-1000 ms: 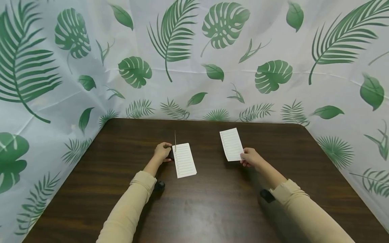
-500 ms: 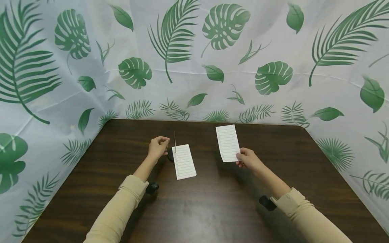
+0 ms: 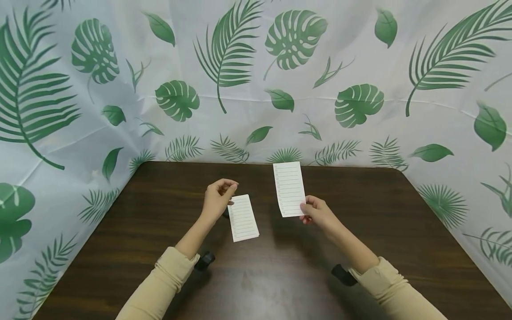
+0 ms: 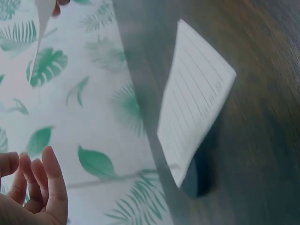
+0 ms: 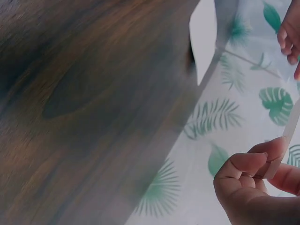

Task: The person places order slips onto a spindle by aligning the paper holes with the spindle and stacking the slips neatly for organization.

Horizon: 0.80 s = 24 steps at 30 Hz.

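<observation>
In the head view, a stack of lined checklist paper (image 3: pixel 245 221) lies on the table at centre left, speared near its upper left by a paper spike. The left wrist view shows the spike's thin rod (image 4: pixel 117 178) and its dark round base (image 4: pixel 199 176) under the paper. My left hand (image 3: pixel 218 199) hovers by the rod's top, fingers loosely bent, nothing held. My right hand (image 3: pixel 320 213) pinches one lined sheet (image 3: pixel 289 186) at its lower right corner, raised above the table, print side facing me. In the head view, my left hand hides the rod.
The brown wooden table (image 3: pixel 360 231) reaches back to a white curtain (image 3: pixel 240 111) printed with green leaves, which also hangs along both sides. Black wrist devices (image 3: pixel 205 261) show below both forearms.
My left hand has let go of the spike's base, drawn back left, then moved right and up towards the rod. The right hand has carried its sheet leftward, turning it more upright.
</observation>
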### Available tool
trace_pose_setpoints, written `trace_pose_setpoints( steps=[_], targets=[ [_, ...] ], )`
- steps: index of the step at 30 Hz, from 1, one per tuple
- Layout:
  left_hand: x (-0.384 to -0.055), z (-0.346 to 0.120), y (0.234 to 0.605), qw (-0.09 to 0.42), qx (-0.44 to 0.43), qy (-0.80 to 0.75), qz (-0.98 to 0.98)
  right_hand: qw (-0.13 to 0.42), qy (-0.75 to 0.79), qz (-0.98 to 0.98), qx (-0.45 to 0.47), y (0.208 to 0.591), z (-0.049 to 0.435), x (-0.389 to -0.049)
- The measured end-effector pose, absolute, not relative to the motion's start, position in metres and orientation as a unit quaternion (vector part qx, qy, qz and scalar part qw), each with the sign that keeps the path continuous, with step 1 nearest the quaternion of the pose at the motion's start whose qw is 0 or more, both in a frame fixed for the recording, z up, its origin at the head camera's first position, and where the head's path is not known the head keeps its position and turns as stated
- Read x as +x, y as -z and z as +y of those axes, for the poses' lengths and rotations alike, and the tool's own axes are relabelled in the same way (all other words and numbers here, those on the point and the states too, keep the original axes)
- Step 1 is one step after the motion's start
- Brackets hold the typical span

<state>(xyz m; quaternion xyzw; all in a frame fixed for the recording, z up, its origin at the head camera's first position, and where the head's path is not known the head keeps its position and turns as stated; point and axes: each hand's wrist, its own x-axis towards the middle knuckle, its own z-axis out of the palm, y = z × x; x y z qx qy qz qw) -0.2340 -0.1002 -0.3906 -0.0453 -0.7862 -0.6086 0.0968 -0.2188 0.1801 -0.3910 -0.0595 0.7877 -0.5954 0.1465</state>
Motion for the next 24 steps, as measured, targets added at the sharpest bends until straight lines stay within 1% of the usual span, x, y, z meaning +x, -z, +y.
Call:
trace_pose_setpoints(
  steps=[6,10,17,24],
  targets=[
    [-0.214,-0.076,0.367,0.046,-0.098,0.601,-0.792,0.151,0.603,0.78,-0.075,0.39,0.169,-0.212],
    [-0.207,-0.063,0.358,0.02,-0.107,0.607,-0.787,0.154,0.608,0.774,-0.085,0.39,0.163,-0.209],
    [-0.208,-0.051,0.359,0.013,-0.094,0.63,-0.771,0.16,0.604,0.772,-0.113,0.393,0.156,-0.207],
    [-0.226,-0.052,0.382,0.012,-0.069,0.638,-0.767,0.158,0.595,0.775,-0.14,0.395,0.15,-0.208]
  ],
)
